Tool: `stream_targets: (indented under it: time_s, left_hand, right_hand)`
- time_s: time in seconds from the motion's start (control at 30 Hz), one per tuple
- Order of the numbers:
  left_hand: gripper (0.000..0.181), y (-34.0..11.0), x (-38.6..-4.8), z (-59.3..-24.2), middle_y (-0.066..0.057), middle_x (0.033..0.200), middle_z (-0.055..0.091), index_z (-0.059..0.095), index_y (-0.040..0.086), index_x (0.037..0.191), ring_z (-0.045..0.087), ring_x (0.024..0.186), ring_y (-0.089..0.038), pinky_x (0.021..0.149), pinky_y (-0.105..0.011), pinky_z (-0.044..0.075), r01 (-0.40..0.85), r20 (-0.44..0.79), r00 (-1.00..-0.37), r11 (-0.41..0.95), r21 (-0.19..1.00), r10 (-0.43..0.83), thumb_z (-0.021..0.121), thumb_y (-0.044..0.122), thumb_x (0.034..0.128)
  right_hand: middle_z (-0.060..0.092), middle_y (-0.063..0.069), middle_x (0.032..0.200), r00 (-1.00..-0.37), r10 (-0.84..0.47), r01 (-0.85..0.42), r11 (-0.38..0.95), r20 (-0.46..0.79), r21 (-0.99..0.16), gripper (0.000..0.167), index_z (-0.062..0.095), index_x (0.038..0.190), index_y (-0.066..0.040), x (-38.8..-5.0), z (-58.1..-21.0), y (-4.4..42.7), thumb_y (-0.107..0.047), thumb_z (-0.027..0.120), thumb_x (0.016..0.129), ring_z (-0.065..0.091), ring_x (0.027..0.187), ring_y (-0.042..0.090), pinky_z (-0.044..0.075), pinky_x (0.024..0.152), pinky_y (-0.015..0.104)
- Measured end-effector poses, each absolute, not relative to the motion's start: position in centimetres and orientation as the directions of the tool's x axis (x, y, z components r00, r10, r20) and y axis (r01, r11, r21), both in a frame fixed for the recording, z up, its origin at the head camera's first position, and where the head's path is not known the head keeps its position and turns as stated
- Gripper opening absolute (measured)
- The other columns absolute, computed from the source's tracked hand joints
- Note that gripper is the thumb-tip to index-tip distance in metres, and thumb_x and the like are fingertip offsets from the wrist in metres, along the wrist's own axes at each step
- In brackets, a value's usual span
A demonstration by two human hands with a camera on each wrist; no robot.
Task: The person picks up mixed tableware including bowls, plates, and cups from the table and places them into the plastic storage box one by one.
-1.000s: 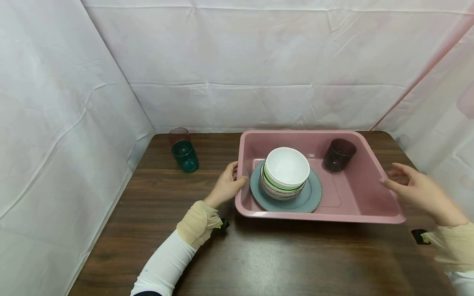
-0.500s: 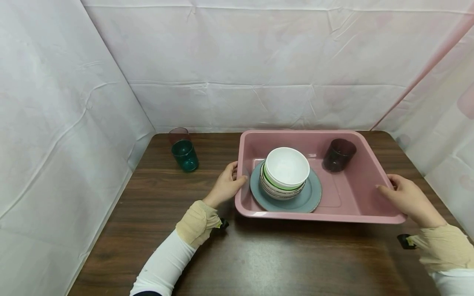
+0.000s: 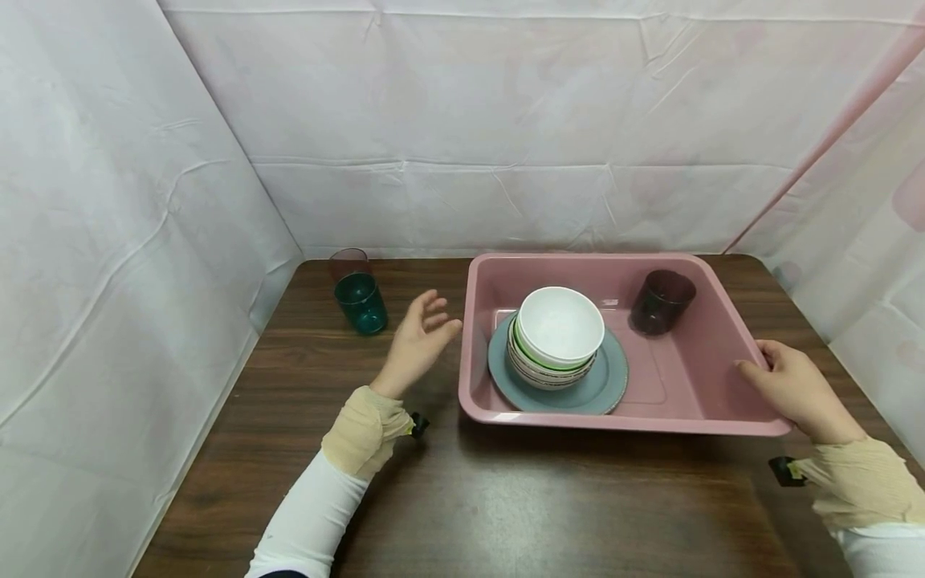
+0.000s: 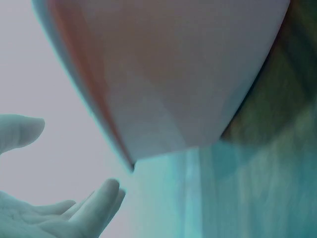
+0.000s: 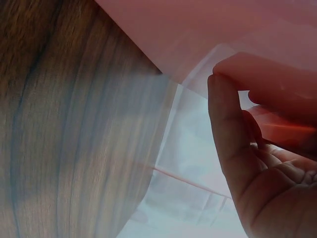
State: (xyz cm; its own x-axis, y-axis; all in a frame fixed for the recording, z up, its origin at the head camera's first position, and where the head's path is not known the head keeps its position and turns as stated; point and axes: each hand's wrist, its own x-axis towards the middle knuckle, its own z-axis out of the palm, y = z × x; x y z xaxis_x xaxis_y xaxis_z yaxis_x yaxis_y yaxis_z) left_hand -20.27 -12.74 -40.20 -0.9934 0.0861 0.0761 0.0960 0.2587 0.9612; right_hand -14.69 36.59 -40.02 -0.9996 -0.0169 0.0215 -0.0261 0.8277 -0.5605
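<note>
A pink plastic tub stands at the back right of the table. My right hand grips the tub's right rim, thumb inside and fingers curled beneath the edge, as the right wrist view also shows. Left of the tub, my left hand is off its rim, with relaxed fingers and nothing held; the left wrist view has those fingers apart from the tub wall. Inside the tub, a blue-grey plate bears stacked bowls, a white bowl on top. A dark tumbler is at the tub's back right.
A teal glass stands on the brown wooden table at the back left. Right behind it is a clear pinkish glass. White sheeting hangs along the back and both sides.
My right hand came in from the right and took hold of the tub's right rim. Within the last half second my left hand let go of the left rim and moved left. The tub stays put.
</note>
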Motion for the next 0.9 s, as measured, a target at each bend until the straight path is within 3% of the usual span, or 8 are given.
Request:
stream_targets:
  time_s: [0.23,0.5,0.63,0.9]
  left_hand:
    - [0.070,-15.6,-21.1,-39.2,-0.016,0.150,0.038,0.031,0.005,0.149,0.041,0.137,-0.031,0.112,-0.045,0.039,0.212,0.241,-0.958,0.180,0.961,-0.157,0.067,0.016,0.0908]
    - [0.069,-19.6,-22.7,-39.9,-0.015,0.154,0.030,0.031,0.005,0.149,0.028,0.145,-0.026,0.121,-0.043,0.025,0.288,0.370,-0.880,0.287,0.914,-0.296,0.066,0.022,0.0929]
    - [0.075,-21.2,-23.3,-40.2,-0.015,0.155,0.027,0.027,0.006,0.151,0.025,0.145,-0.029,0.120,-0.045,0.025,0.234,0.345,-0.880,0.335,0.913,-0.327,0.068,0.026,0.0914]
    - [0.098,-23.4,-24.7,-41.6,-0.019,0.158,0.016,0.013,0.008,0.155,0.021,0.146,-0.034,0.119,-0.050,0.025,-0.004,0.154,-0.924,0.412,0.911,-0.350,0.074,0.041,0.0849]
  right_hand:
    - [0.062,0.034,0.103,-0.999,-0.019,-0.031,0.821,0.027,-0.569,0.044,0.051,0.121,0.019,-14.7,-40.1,36.6,-0.017,0.054,0.095,0.047,0.069,-0.010,0.042,0.057,0.017]
    - [0.062,0.034,0.104,-1.000,-0.020,-0.026,0.823,0.016,-0.568,0.045,0.050,0.123,0.019,-14.6,-40.0,36.5,-0.017,0.053,0.096,0.048,0.069,-0.010,0.042,0.057,0.017]
    - [0.059,0.037,0.110,-1.000,-0.013,-0.002,0.825,-0.014,-0.565,0.049,0.046,0.126,0.020,-14.6,-39.8,36.4,-0.019,0.052,0.097,0.047,0.071,-0.012,0.043,0.057,0.017]
    - [0.057,0.039,0.113,-0.999,-0.004,0.015,0.827,-0.034,-0.562,0.052,0.043,0.128,0.021,-14.6,-39.7,36.4,-0.020,0.052,0.098,0.047,0.071,-0.013,0.043,0.058,0.017]
